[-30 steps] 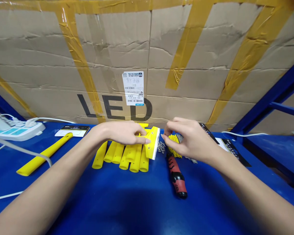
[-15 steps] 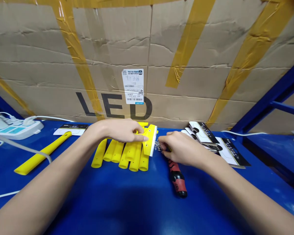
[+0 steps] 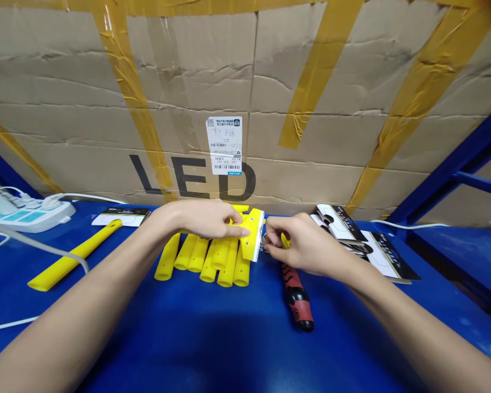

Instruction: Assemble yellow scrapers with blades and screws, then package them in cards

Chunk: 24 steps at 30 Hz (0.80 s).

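Note:
My left hand [image 3: 219,218] grips a yellow scraper head [image 3: 252,234] with a pale blade edge facing right. Beneath it lie several yellow tube handles [image 3: 227,265] in a pile. Just right of the blade, my right hand [image 3: 297,243] is closed in a pinch over small metal pieces [image 3: 263,244] that look like screws. Whatever sits between its fingertips is too small to make out. A bit of yellow shows beside those fingers. Below the right hand lies a red and black screwdriver [image 3: 298,300], its upper end hidden by the hand.
Black and white packaging cards [image 3: 382,254] are stacked to the right. Another card [image 3: 120,216] and a single yellow handle [image 3: 76,256] lie at the left. A white power strip [image 3: 35,215] with cables is at far left. A taped cardboard box [image 3: 331,169] stands behind the blue table [image 3: 213,349].
My right hand's fingers have curled tighter over the small metal pieces. The left hand still grips the scraper head. The whole view has shifted slightly.

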{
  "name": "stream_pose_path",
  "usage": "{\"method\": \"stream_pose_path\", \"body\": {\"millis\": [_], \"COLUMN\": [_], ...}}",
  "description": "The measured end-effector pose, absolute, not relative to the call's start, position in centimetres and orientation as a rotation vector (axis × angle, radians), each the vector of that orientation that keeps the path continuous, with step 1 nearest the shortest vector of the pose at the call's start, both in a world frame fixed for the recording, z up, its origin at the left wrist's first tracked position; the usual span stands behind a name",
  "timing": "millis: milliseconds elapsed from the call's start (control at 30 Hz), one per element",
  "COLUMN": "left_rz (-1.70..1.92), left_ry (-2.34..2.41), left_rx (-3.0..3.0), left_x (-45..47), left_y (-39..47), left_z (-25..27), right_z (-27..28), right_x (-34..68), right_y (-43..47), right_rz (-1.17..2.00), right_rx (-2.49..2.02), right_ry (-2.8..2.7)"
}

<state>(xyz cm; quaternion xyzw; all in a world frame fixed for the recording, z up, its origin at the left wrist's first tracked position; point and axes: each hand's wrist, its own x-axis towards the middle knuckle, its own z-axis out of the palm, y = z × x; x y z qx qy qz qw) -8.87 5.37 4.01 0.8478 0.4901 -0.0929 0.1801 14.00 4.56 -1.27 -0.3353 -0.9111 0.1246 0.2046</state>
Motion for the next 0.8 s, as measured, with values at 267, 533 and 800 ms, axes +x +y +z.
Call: {"method": "stream_pose_path", "body": {"millis": [267,533,800], "left_rz": [-0.154,-0.072,-0.057], "left_ry": [1.340,1.262,1.251], "left_rx": [2.277,2.190,2.107], "left_x": [-9.2,-9.6,-9.8], "left_y": [5.4,5.3,5.7], "left_z": [4.1,4.2,3.8], "right_z": [-1.3,-0.6,-0.4], "right_x": [13.2,13.0,13.1], "right_y": [4.0,3.3,2.6], "right_rz": [-0.048,-0.656,-0.523], "right_rx": [-0.397,-0.225,-0.242], "right_ry": [-2.384,-2.491,-2.567]}}
